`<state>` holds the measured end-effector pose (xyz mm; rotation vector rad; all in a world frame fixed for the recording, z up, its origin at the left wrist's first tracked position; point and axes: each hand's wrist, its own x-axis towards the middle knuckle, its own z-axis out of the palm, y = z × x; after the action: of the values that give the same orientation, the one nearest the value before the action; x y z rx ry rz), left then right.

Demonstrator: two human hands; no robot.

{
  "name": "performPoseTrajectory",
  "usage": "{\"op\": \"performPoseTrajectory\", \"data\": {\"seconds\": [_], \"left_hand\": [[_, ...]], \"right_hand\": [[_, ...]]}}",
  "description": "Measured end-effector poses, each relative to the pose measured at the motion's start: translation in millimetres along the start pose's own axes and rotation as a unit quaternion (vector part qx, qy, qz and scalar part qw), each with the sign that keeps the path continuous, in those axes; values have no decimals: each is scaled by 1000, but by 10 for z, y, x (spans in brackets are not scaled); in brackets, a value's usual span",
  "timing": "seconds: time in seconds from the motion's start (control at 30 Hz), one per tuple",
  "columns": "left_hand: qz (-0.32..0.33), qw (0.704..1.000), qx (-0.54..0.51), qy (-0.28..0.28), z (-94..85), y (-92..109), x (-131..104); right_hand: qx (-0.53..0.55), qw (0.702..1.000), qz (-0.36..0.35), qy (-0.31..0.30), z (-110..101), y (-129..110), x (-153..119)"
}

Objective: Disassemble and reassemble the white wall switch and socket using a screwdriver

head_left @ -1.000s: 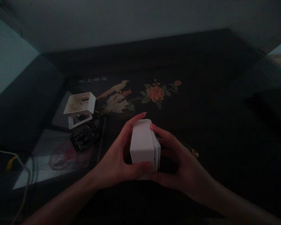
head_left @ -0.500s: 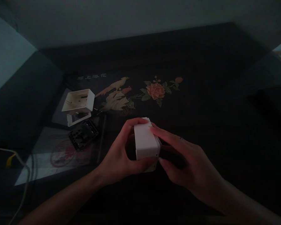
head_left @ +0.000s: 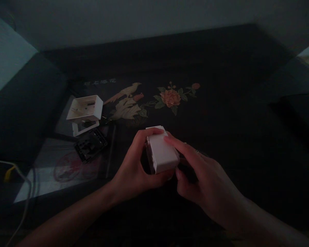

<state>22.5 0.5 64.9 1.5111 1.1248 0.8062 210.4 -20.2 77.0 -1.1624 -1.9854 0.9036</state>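
A white plastic box [head_left: 162, 151] with rounded edges is held above the dark tabletop, between both hands. My left hand [head_left: 141, 164] is closed around it from the left, index finger along the far end and thumb across the near end. On its left side a gap with uneven edges shows. My right hand [head_left: 199, 168] grips the box's right side, a fingertip on the top face and the thumb near the lower right corner. The underside and the right hand's other fingertips are hidden.
On the left lie an open white plastic box [head_left: 84, 108], a white rectangular frame [head_left: 85, 128] and a black plastic part [head_left: 90, 145]. A white cable [head_left: 28, 192] with a yellow tag [head_left: 9, 174] runs down the left edge. Bird and flower pictures decorate the dark table [head_left: 221, 120].
The white box has been tilted, so its left side with the gap now shows and the near end shows less. Both hands still hold it. The view has shifted slightly.
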Motion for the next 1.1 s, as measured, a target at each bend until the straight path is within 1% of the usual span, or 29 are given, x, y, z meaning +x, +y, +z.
{"op": "performPoseTrajectory", "data": {"seconds": [0.13,0.4,0.53,0.6,0.67,0.8,0.93,1.1], "left_hand": [[9,1000,16,18,17,-2,7],[38,999,21,32,19,-21,23],[34,998,18,40,18,-29,27],[34,998,14,42,14,-33,29],[35,999,5,39,4,-39,34],[45,999,-9,21,-29,-61,50],[76,997,8,26,-39,-88,60],[92,996,-12,7,-8,-85,72]], "right_hand": [[-36,999,3,-2,49,-54,-7],[-44,997,60,-3,178,-109,9],[-54,994,97,-1,195,-173,42],[-52,993,101,2,184,-192,55],[-48,995,91,6,166,-195,63],[-60,997,45,2,100,-158,71],[-67,997,-2,-30,-11,-95,66],[-44,997,-18,-57,-127,-13,38]]}}
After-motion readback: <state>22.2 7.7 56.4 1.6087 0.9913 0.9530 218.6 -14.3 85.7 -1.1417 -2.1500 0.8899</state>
